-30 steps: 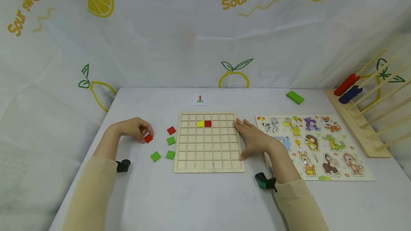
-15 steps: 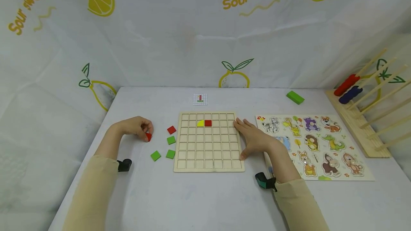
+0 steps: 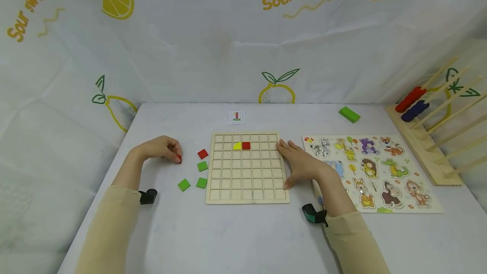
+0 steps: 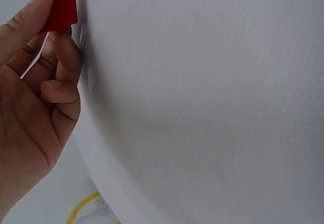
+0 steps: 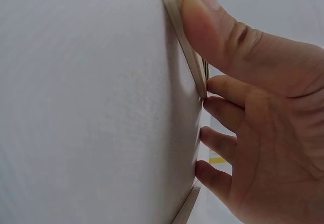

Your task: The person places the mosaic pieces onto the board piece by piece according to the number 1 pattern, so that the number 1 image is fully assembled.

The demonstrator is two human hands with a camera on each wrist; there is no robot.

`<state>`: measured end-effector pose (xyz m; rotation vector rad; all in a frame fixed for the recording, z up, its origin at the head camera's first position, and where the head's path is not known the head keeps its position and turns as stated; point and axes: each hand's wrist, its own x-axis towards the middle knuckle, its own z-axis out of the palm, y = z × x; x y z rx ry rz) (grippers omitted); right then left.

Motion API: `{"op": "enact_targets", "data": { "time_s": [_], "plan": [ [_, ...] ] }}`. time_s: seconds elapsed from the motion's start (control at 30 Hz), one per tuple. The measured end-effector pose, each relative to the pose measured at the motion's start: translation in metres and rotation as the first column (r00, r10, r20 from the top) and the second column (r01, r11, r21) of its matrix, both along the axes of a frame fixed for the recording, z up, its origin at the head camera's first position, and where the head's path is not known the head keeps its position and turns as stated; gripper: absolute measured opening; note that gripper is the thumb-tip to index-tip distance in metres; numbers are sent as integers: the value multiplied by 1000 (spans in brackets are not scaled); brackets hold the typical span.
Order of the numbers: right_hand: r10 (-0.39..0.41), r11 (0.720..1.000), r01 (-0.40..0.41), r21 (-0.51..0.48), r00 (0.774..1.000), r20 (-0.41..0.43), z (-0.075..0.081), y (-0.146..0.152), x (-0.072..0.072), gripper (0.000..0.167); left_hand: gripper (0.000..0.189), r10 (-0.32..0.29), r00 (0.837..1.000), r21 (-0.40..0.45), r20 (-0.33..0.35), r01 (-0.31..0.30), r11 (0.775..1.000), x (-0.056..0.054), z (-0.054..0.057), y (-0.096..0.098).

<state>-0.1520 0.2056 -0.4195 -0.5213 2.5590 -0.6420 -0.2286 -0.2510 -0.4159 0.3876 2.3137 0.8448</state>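
Note:
My left hand (image 3: 160, 148) pinches a red square tile (image 4: 63, 6) between thumb and fingers, left of the wooden grid board (image 3: 247, 174). In the head view the fingers hide most of that tile. Spread along the board's right edge, my right hand (image 3: 300, 164) touches it with thumb and fingertips. In the board's cells lie a yellow tile (image 3: 237, 146) with a slanted side and, beside it, a red tile (image 3: 246, 146). Between left hand and board are a loose red tile (image 3: 203, 154) and three green tiles (image 3: 184, 184).
Behind the board lies a small printed grid card (image 3: 237, 117). An animal puzzle board (image 3: 384, 176) sits partly under the right forearm. Farther right stands a wooden peg rack (image 3: 426, 151) with red and blue pieces. A green block (image 3: 349, 114) rests at the back right.
My left hand has taken hold of the red tile that lay under its fingertips, turned it between the fingers and raised it slightly. The right hand stays at the board's edge.

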Motion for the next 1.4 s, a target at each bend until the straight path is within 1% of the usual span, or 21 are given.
{"op": "enact_targets", "data": {
  "time_s": [0.07, 0.2, 0.37, 0.73, 0.83, 1.0, 1.1, 1.23, 1.4],
  "plan": [
    [-4, 1000, 4, 0, 1000, 1, 1, 0, 0, 126, 20, 10, 1000, -5, -20, -10, 1000, -1, 0, 3],
    [-6, 1000, 6, 3, 1000, 2, 1, 0, 0, 126, 18, 34, 997, 17, -65, -33, 999, -3, 0, 11],
    [2, 1000, -2, -1, 1000, -2, 0, -1, 0, 126, 14, 56, 991, 39, -120, -52, 998, -5, 2, 25],
    [-9, 1000, 9, 1, 1000, 6, -1, -1, -1, 126, 12, 53, 977, 96, -208, -34, 995, -1, 13, 68],
    [-5, 1000, 5, 3, 1000, 4, -1, 0, 0, 126, 12, 58, 973, 106, -222, -35, 994, 0, 15, 77],
    [-5, 1000, 5, 5, 1000, 6, 0, 0, 0, 126, 12, 68, 974, 134, -216, -39, 990, 3, 17, 91],
    [-5, 1000, 5, 7, 1000, 7, 1, -1, 0, 125, 12, 57, 975, 141, -216, -26, 990, 5, 17, 102],
    [-2, 1000, 2, 14, 1000, 6, 0, -1, 0, 126, 11, 27, 972, 146, -233, 7, 989, 9, 19, 120],
    [-1, 1000, 1, 21, 1000, 0, 1, -2, 0, 126, 9, 4, 964, 164, -267, 42, 986, 11, 18, 140]
  ]
}}
